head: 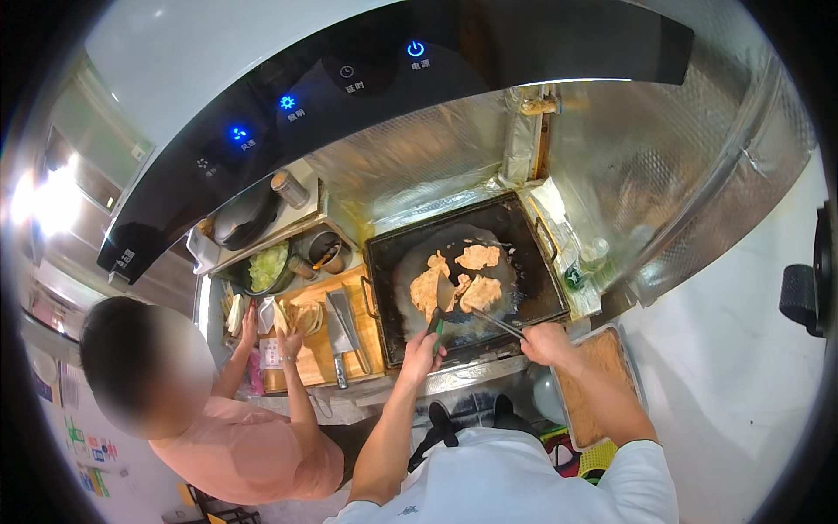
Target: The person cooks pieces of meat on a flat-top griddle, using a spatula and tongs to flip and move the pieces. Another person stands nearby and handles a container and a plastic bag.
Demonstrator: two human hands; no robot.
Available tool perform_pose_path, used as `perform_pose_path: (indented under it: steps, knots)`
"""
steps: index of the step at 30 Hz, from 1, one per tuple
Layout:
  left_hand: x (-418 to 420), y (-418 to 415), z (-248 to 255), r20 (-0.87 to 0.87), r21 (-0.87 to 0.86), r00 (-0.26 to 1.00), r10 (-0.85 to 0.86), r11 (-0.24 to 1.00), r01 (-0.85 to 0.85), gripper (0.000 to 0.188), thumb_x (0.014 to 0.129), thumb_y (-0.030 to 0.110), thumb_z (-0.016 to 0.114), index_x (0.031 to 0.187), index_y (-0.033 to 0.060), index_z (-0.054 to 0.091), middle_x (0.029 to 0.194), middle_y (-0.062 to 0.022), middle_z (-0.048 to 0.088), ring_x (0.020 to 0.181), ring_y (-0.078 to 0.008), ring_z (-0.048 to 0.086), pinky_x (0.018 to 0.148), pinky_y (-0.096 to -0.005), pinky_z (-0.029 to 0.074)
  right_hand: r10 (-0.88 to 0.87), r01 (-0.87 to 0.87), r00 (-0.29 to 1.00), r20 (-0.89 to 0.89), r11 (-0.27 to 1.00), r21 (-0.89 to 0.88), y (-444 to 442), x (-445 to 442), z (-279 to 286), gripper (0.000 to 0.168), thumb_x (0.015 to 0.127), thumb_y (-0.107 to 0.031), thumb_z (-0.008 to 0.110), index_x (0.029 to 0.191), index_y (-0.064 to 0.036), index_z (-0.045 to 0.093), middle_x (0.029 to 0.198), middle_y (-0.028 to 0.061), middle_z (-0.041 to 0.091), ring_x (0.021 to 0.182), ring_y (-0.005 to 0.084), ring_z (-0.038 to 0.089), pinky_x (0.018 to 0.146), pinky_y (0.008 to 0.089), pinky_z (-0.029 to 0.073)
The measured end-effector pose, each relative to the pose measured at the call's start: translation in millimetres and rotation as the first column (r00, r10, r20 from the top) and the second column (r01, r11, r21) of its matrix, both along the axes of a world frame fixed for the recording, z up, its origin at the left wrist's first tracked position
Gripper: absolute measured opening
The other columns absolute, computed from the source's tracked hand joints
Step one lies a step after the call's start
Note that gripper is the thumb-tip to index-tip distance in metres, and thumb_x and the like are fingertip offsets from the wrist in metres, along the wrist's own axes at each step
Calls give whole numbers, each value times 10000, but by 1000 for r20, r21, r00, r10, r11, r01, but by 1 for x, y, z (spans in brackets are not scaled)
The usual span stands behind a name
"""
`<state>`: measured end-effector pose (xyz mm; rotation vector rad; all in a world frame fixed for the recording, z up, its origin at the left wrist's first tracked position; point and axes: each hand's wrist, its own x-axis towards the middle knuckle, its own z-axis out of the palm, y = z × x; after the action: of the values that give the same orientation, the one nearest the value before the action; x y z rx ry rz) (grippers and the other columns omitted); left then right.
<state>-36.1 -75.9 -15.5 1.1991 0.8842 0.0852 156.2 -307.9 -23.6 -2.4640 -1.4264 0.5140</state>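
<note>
My left hand [420, 357] grips the green-and-black handle of a spatula [445, 293], whose metal blade rests against a browned piece of meat [425, 287] on the black griddle [386, 262]. In my right hand [548, 343] are slim metal tongs [499, 324]; their tips reach the lower edge of another meat piece [481, 293]. A third piece [478, 257] lies farther back on the griddle. Around the meat the griddle surface looks wet or oily.
Left of me, a co-worker [249, 445] handles flatbreads [308, 317] over a wooden board [301, 367] with a cleaver [340, 321]. Behind it sit a bowl of lettuce [268, 268] and a sauce container [327, 252]. A tray [592, 386] lies under my right forearm; a range hood [366, 78] overhangs everything.
</note>
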Motion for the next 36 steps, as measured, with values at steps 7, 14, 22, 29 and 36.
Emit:
perform_pose_path:
  steps: [7, 14, 22, 29, 36]
  knots:
    - [41, 0, -2, 6, 13, 993, -119, 993, 119, 258, 978, 214, 433, 1118, 20, 528, 722, -68, 573, 477, -111, 450, 404, -262, 326, -71, 55, 990, -126, 990, -133, -18, -9, 21, 299, 810, -291, 615, 790, 1, 673, 781, 217, 680, 782, 396, 670, 721, 490, 533]
    - [77, 3, -2, -75, -72, 971, -227, 972, 222, 290, 958, 249, 448, 1145, 48, 540, 690, -57, 551, 477, -113, 439, 403, -271, 310, -84, 71, 992, -98, 989, -127, -6, -12, 16, 342, 807, -318, 606, 760, 16, 666, 770, 241, 667, 769, 415, 662, 728, 499, 528]
    - [60, 11, 17, -243, 176, 931, -273, 931, 319, 333, 930, 273, 459, 1103, 15, 581, 644, -53, 550, 452, -128, 448, 408, -301, 344, -374, 375, 927, 32, 916, -146, -27, 27, 18, 304, 832, -300, 581, 839, -8, 670, 799, 201, 691, 776, 373, 679, 711, 482, 534]
    - [4, -2, 39, -239, 83, 939, -246, 959, 272, 308, 928, 237, 465, 1088, -3, 574, 609, -61, 539, 420, -123, 429, 384, -290, 307, -260, 250, 963, -74, 960, -123, 5, 14, 5, 329, 862, -330, 579, 893, -9, 642, 853, 221, 684, 825, 413, 659, 764, 508, 522]
    - [-19, 5, 29, -84, 25, 996, -27, 999, 29, 349, 973, 224, 424, 1251, 26, 496, 633, -75, 559, 402, -118, 411, 367, -266, 296, -536, 610, 648, -541, 791, -54, 54, 53, -47, 332, 882, -285, 601, 808, 34, 651, 743, 193, 678, 695, 318, 683, 668, 435, 537]
